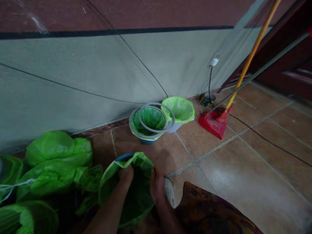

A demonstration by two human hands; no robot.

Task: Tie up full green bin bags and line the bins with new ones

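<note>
A blue bin stands in front of me with a green plastic bin liner spread inside it and folded over much of its rim. My left hand reaches into the mouth and is closed at the liner near the far rim, its fingertips hidden. On the right side, my right hand grips the liner's edge at the rim, fingers bent over it. Just beyond are a lined dark blue bin with two grey rings lying over its top, and a pale bin lined in green.
Several green plastic bags and lined bins crowd the left. A red dustpan with a yellow-handled broom stands at right. Black cables cross the tiled floor and wall. Dark patterned fabric lies near me.
</note>
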